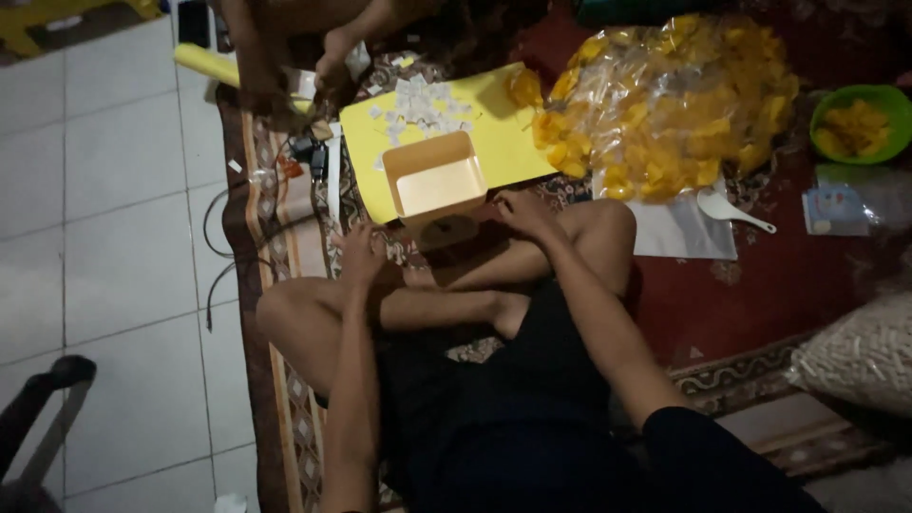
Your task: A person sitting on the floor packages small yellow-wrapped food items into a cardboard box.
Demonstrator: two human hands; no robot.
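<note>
Yellow dominates the view from above: a yellow board [494, 142] lies flat on a dark red patterned rug [760, 285], and on its far part sits a scatter of small white slips [423, 103]. On the board's near edge stands an open cream box [435, 182], its inside bare. To the right of the board a large clear bag [665, 100] bulges with yellow chips, and past it a green bowl [860, 122] holds more of them. A white spoon [731, 209] lies on a clear sheet just beside the bag. A white sack [855, 356] sits at the right edge, well apart from the box. Black cables [223, 247] loop over the white tiled floor [114, 190] on the left. The person sits cross-legged on the rug, bare knees spread. The left hand [359, 255] rests by the left knee, near the box's left corner but apart from it, fingers curled loosely; whether it holds anything cannot be told. The right hand [522, 211] lies just beside the box's right corner, fingers bent over something too small to make out. Another person's bare foot [332, 59] shows beyond the board.
</note>
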